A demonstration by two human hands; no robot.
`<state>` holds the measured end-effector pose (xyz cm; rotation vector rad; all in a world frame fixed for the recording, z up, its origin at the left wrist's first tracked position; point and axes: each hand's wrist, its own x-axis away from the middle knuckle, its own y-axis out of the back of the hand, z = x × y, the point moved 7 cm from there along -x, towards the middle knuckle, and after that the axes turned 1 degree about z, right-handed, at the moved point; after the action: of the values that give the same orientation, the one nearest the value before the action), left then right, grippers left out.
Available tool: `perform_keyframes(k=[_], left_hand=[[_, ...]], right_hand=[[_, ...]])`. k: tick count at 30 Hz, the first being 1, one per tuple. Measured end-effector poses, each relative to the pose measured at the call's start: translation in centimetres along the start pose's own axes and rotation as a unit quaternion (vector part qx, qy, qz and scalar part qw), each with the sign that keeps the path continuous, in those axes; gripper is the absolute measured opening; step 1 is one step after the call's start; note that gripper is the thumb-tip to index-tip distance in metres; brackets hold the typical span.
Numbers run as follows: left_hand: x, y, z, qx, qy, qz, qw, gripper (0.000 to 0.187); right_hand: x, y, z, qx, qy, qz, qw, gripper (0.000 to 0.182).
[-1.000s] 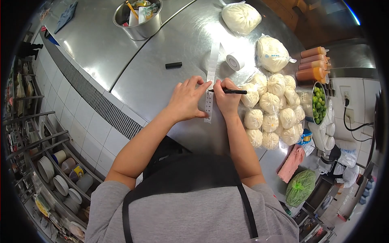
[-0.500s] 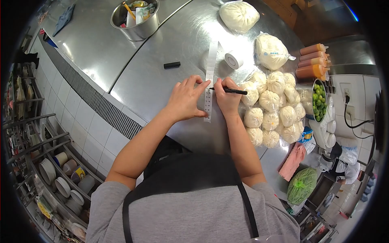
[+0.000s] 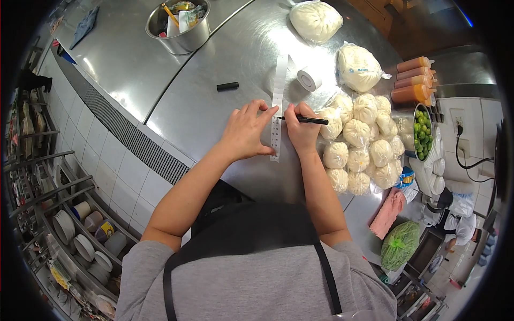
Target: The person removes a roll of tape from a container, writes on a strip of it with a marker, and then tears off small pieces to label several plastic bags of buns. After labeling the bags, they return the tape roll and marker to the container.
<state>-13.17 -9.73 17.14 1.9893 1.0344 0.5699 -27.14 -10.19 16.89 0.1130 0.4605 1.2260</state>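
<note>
A strip of white labels (image 3: 279,88) lies lengthwise on the steel table, with small dark marks on its nearer part. My left hand (image 3: 245,131) rests at the strip's left side, thumb and fingers spread apart, their tips touching its edge. In my right hand (image 3: 301,131) is a black marker (image 3: 310,120), its tip on the strip. The marker's black cap (image 3: 227,86) lies on the table beyond my left hand. A white label roll (image 3: 309,79) stands near the strip's far end.
Bagged white buns (image 3: 357,134) sit right of my right hand, with two bags of dough (image 3: 360,68) behind. Sauce bottles (image 3: 412,80) and a bowl of green limes (image 3: 422,134) stand farther right. A steel pot (image 3: 184,40) is at the back left. Another person (image 3: 460,227) is at the far right.
My hands stay nearly in place. The marker tip remains at about the same spot on the strip.
</note>
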Motion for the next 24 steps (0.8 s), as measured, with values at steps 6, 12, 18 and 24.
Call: perform_keyframes(k=[6,12,18,24], left_hand=[[-0.1,0.1,0.1,0.011,0.008,-0.003,1.000,0.096],[-0.5,0.1,0.1,0.002,0.014,0.009,1.000,0.099],[0.1,-0.2,-0.1,0.009,0.017,0.017,1.000,0.099],[-0.4,0.1,0.1,-0.005,0.015,0.014,1.000,0.100]], right_hand=[[-0.4,-0.1,0.3,-0.015,-0.011,-0.006,1.000,0.035],[-1.2,-0.8,-0.1,-0.008,0.009,-0.015,1.000,0.034],[-0.4,-1.0,0.2,0.000,0.004,0.004,1.000,0.033],[-1.0,-1.1,0.0,-0.002,0.000,0.009,1.000,0.033]])
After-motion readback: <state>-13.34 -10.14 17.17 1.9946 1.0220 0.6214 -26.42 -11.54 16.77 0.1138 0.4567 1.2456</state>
